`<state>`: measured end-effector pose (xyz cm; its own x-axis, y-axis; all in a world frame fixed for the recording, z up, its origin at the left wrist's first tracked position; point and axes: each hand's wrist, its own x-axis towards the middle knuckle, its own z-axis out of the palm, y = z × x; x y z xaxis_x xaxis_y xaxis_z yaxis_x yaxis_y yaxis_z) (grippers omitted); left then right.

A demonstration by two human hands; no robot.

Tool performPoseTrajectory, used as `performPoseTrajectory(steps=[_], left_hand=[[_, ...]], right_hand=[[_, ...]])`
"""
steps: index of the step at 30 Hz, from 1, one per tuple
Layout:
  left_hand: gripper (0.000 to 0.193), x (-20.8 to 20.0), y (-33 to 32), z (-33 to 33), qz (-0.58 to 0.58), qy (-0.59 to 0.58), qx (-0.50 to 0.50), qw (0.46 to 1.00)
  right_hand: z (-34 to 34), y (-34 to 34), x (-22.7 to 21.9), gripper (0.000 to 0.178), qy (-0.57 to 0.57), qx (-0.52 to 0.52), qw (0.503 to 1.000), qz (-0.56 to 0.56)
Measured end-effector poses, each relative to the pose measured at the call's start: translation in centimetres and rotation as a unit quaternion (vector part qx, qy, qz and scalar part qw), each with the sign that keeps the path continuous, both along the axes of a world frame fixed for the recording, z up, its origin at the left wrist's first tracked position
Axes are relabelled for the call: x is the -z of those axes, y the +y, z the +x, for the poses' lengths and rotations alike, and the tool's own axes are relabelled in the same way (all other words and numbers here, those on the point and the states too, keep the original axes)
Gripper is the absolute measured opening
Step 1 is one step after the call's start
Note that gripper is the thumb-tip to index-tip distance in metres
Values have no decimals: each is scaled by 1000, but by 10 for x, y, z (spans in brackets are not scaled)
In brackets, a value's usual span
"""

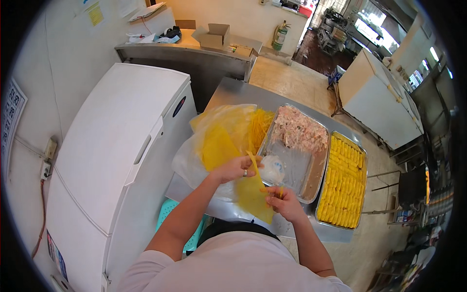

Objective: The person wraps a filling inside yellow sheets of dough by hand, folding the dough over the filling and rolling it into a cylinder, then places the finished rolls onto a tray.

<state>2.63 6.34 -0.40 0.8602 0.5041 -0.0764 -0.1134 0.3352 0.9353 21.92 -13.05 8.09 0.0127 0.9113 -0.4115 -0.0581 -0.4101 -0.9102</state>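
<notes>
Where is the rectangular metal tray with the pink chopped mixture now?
In the head view, this tray lies right of centre on the grey metal table, between the heap of yellow sheets and the narrower tray of yellow rolls.

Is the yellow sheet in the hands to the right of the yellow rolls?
No, the held yellow sheet is well to the left of the yellow rolls.

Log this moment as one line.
left hand: holding yellow sheet | right hand: holding same sheet | ahead, right: pinkish mix | far right: yellow rolls in rows
</notes>
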Motion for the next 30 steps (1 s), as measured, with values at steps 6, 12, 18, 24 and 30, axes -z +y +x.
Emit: performPoseTrajectory(steps=[6,12,18,24,30], left_hand=[[16,-12,-3,-4,1,74,-59,996],[18,-34,-25,-16,189,166,-146,957],[17,-46,-39,-34,225,186,-179,940],[21,-52,-49,-56,229,246,-230,914],[23,-21,-54,-71,216,262,-375,863]], right_hand=[[16,13,2,33,-157,-42,987,-8],[-7,58,-27,41,-315,4,943,104],[-23,87,-9,20,-255,0,962,102],[-36,100,-5,19,-290,-45,950,109],[-33,121,27,21,-322,61,926,186]])
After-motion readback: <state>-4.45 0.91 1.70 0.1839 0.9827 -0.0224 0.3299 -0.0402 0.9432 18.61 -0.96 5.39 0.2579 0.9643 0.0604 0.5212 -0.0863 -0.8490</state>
